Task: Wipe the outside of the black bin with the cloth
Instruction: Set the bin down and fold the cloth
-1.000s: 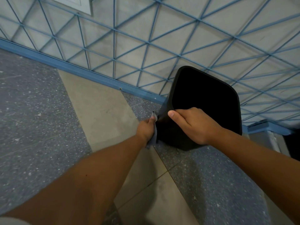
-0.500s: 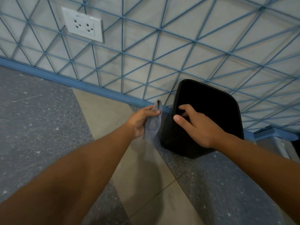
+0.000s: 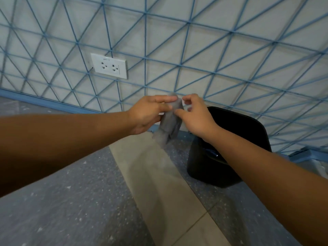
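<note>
The black bin point(image 3: 204, 167) stands on the floor against the wall, partly hidden behind my right forearm. A grey cloth point(image 3: 169, 124) hangs in the air to the upper left of the bin, apart from it. My left hand point(image 3: 148, 114) pinches the cloth's top from the left. My right hand point(image 3: 194, 114) pinches the same top part from the right with thumb and fingers. Neither hand touches the bin.
A white double wall socket point(image 3: 109, 66) sits on the pale wall with its blue triangle pattern point(image 3: 195, 50). A blue skirting point(image 3: 44, 102) runs along the wall's foot. The floor has grey speckled tiles point(image 3: 62, 201) and a beige strip point(image 3: 159, 174).
My right hand left the bin's rim and rose to the cloth. My left hand lifted the cloth up away from the bin's side. The view tilted upward.
</note>
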Tool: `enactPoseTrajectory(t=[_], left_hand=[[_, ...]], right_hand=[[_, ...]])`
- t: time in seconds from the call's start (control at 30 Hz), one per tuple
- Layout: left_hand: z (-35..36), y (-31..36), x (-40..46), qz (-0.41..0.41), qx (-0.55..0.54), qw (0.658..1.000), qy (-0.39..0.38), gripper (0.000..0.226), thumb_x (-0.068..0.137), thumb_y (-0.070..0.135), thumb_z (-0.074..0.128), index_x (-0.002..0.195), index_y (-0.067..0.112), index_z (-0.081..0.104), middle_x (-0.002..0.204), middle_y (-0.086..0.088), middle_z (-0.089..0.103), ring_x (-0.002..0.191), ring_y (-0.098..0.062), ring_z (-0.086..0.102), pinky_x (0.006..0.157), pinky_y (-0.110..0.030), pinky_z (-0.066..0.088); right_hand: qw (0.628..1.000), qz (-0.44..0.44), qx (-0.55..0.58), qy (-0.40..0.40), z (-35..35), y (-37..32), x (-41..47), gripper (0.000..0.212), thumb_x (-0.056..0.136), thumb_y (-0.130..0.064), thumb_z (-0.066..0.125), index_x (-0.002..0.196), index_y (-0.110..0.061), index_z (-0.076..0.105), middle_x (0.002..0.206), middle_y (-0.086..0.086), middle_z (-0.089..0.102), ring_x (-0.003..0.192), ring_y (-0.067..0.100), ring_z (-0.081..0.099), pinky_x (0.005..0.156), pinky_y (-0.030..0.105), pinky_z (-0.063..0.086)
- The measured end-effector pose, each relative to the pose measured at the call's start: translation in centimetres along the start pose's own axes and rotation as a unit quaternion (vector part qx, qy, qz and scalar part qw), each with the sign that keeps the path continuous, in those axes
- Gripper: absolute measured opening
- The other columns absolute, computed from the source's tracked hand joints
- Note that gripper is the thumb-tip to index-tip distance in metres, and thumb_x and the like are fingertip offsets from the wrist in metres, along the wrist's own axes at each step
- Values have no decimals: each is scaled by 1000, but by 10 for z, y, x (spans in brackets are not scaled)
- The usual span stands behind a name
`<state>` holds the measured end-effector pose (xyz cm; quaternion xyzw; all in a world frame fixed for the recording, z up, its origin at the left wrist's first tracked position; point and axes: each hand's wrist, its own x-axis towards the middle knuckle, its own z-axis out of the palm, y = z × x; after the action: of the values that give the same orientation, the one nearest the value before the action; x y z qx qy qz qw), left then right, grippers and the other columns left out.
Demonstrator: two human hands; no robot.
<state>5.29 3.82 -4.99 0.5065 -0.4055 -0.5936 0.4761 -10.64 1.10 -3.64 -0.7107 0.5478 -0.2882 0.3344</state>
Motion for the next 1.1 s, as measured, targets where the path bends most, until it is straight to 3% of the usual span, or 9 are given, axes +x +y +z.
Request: enactPoseTrajectory(t=[0.1,0.2,0.3,0.43,0.6,0.7,0.8,1.0,1.1], left_hand=[[-20,0,-12,38,7,999,8,38,102,-12,59,112,21,75,111,3,76,95,-6,75,79,-17,65],[-40,-11,-16,54,2,998,34,47,97,-17,63,109,28,65,103,-2,68,93,-15,70,79,-25,63],[-60,-29,-17,15,47,998,28,46,94,-15,69,125,19,60,107,-9,69,106,-25,68,88,-33,61],[-86,-68,-15,-97,144,985,-14,31,99,6,74,129,3,68,117,-12,77,109,-25,73,77,-27,64],[-110,-107,3,-177,201,963,-33,12,98,12,77,101,13,65,97,-8,70,84,-16,70,61,-20,59],[-115,-128,26,-175,270,947,-10,15,97,8,79,98,10,64,98,-15,64,93,-27,62,71,-30,53],[-115,-149,53,-157,302,940,23,19,93,7,82,102,6,65,101,-17,62,98,-25,59,86,-37,49],[-122,-181,89,-129,358,921,88,24,91,15,84,86,16,61,87,-4,59,90,-22,54,74,-29,42],[-131,-198,99,-132,344,923,113,36,92,15,83,76,25,53,76,6,51,83,-19,51,62,-21,38]], right_hand=[[995,-1,29,-96,9,-7,2,36,83,-16,67,117,-12,56,117,14,63,112,29,58,99,43,46],[988,20,44,-148,14,-9,5,15,81,-7,70,94,-7,62,91,25,66,82,32,63,81,44,50],[985,39,38,-164,29,-5,4,11,80,-3,69,77,-11,61,76,14,58,71,21,52,70,34,41],[983,87,2,-161,68,17,-3,12,81,-12,63,74,-16,55,64,0,50,60,12,45,61,29,36],[977,156,-15,-147,114,64,-5,9,86,-16,60,81,-13,55,72,12,57,63,26,58,59,43,55],[970,192,-24,-150,139,91,2,15,90,-13,59,81,-20,50,77,10,57,59,27,59,55,43,56],[967,210,-39,-140,157,113,17,26,90,-15,59,70,-25,46,83,13,57,81,33,65,76,51,57],[975,208,-53,-58,176,138,47,16,86,-14,68,82,-17,53,84,6,55,82,21,55,66,25,44],[977,199,-59,-46,185,144,59,8,88,-12,65,90,-12,57,93,10,58,86,23,56,68,25,42]])
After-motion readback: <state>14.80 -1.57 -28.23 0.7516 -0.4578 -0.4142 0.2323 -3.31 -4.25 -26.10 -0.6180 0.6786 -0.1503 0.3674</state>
